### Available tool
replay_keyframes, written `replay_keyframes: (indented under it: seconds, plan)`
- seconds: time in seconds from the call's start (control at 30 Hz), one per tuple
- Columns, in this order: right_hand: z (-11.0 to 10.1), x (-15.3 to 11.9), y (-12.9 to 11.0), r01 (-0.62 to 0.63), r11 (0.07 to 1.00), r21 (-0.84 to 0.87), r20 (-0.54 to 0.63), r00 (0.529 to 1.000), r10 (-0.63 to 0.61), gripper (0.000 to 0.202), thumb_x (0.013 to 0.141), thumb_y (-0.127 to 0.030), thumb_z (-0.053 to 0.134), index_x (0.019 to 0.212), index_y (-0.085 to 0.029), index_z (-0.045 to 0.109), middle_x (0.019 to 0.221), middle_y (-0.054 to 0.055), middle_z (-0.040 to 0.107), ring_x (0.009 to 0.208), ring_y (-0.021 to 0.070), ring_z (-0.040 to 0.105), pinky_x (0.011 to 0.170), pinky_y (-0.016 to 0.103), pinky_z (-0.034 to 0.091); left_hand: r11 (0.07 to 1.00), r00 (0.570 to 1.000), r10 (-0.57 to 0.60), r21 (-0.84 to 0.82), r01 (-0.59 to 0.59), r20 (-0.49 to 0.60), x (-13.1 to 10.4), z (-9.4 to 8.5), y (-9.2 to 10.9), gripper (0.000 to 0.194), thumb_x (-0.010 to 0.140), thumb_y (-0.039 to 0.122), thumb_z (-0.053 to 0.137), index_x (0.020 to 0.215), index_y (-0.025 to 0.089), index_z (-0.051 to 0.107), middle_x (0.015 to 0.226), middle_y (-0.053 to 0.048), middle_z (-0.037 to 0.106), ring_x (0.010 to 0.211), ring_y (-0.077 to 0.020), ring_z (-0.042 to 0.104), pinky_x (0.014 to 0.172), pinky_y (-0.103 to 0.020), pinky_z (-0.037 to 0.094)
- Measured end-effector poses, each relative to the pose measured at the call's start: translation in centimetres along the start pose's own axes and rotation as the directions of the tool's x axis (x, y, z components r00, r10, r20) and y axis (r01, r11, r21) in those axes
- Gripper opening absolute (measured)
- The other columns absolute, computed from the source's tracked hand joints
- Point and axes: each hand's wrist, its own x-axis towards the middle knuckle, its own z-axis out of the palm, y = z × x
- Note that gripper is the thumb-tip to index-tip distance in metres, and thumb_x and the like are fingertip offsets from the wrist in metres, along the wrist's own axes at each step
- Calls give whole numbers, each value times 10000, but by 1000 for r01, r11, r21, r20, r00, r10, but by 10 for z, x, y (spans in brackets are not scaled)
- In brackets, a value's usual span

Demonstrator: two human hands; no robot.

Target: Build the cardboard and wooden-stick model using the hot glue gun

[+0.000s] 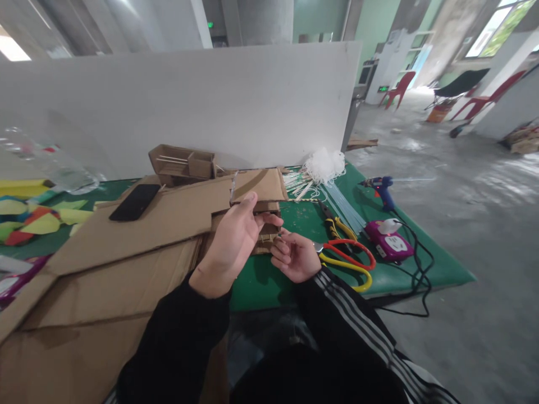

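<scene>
Cardboard box (265, 229) over green bench (261, 289), between left hand (233, 241) and right hand (300, 259), long axis partly masked. Left fingers (269, 219) bent across box, thumb raised, can't tell if gripping. Right fingers (281, 255) curled together, box just to their left, can't tell if holding anything.

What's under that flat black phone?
The flat black rectangular phone lies on a brown cardboard sheet, which shows around its edges. The patch right beneath the phone is covered, so I can't tell if anything small hides there.
</scene>
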Motion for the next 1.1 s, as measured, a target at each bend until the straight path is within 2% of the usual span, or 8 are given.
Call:
replay_keyframes:
  seconds: [0.17, 0.5, 0.83, 0.97, 1.1]
  plan:
    - [2, 1, 1, -4, 1000, 11, -3, 1000, 4, 150, 750, -171, 610, 856, -239, 528, 489, -111, 422, 372, 83, 274, 340, 188, 225, 1000, 1000, -2, 15, 2, -11, 0, 1, 0, 150, 882, 301, 682, 837, 157, 681, 848, -7, 687, 717, -150, 669, 730, -295, 567]
    - [0, -1, 0, 36, 999, 36, -35, 999, -35, 136, 760, -195, 597, 888, -230, 567, 484, -109, 409, 375, 82, 277, 351, 195, 218, 1000, 1000, 10, 23, -10, 11, 0, 2, 0, 169, 897, 294, 655, 774, 178, 662, 832, -18, 709, 819, -177, 691, 758, -299, 559]
    - [1, -1, -2, 34, 997, 76, 49, 998, -38, 6, 804, -209, 560, 803, -204, 557, 495, -93, 387, 420, 96, 229, 378, 206, 261, 1000, 1000, -2, 27, 2, 3, 0, 3, 1, 162, 893, 301, 664, 798, 171, 676, 829, -14, 707, 813, -172, 691, 762, -296, 558]
    - [-1, -3, -3, 46, 995, 92, 58, 997, -51, 83, 805, -222, 534, 868, -192, 578, 526, -89, 363, 436, 102, 211, 388, 207, 268, 1000, 1000, 15, 18, -15, 3, 0, 3, 1, 160, 892, 283, 664, 776, 172, 672, 816, -8, 700, 795, -167, 683, 740, -289, 562]
    - [-2, -4, -3, 50, 995, 90, 52, 997, -55, 42, 794, -224, 535, 819, -193, 551, 556, -87, 329, 446, 101, 192, 393, 209, 264, 1000, 1000, 4, 22, -4, -2, 1, 3, 1, 176, 886, 295, 676, 755, 178, 661, 782, -3, 690, 802, -173, 689, 747, -295, 562]
